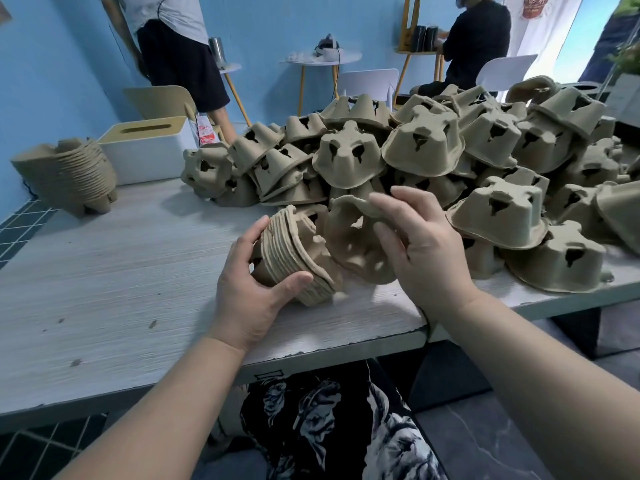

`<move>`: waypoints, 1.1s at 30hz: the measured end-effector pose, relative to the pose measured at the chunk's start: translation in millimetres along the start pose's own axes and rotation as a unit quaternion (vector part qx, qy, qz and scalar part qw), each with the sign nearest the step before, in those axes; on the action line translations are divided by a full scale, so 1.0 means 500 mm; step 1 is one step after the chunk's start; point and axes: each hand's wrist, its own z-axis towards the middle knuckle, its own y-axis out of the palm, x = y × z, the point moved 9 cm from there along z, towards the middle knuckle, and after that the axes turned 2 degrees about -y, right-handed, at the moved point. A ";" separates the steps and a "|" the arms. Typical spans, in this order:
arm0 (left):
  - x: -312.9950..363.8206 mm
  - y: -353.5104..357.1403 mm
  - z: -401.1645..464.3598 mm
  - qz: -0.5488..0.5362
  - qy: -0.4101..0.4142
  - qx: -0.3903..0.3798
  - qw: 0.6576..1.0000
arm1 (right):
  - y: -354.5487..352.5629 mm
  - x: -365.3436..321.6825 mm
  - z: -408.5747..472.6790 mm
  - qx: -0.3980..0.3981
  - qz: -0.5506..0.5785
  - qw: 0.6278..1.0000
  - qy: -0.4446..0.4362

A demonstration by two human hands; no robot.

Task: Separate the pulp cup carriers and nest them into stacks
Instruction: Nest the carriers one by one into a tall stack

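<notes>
Blue walls close off the far side of the room, and a pale wood-grain worktop (104, 271) runs across the view with its near edge toward the person. A large heap of loose pulp cup carriers (450, 161) covers the right half of the worktop, most lying upside down, reaching from the middle back to the right edge. Near the far left corner stands a finished stack of nested carriers (69, 174), tilted slightly, and just beside it to the right sits a white tissue box (145, 147) with a tan lid.

Close to the near edge, in the middle, the left hand (252, 292) grips a small nested stack (294, 258) lying on its side, fingers curled over its top and thumb wrapped under its rim; the stack's lower edge looks to touch the worktop. Just to the right, the right hand (415, 244) pinches the rim of a single carrier (353, 244), with the fingers over the top edge and the thumb against the carrier's inner face. That carrier is held on edge, its open side facing the stack and nearly touching it.

Behind the worktop, two people (173, 46) stand by small round side tables (322, 60), with white chairs (370, 84) nearby.
</notes>
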 end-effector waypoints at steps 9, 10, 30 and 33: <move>0.002 -0.002 -0.001 -0.017 0.001 0.001 1.000 | -0.034 0.021 0.033 0.060 -0.023 0.995 0.078; 0.002 -0.003 -0.001 -0.018 0.002 0.002 1.000 | -0.033 0.029 0.036 0.058 -0.004 0.992 0.111; 0.009 -0.012 -0.003 -0.013 0.013 0.022 1.000 | 0.077 -0.024 -0.019 -0.132 0.051 0.989 0.036; 0.010 -0.013 -0.003 -0.016 0.011 0.024 1.000 | 0.079 -0.019 -0.023 -0.128 0.069 0.988 0.054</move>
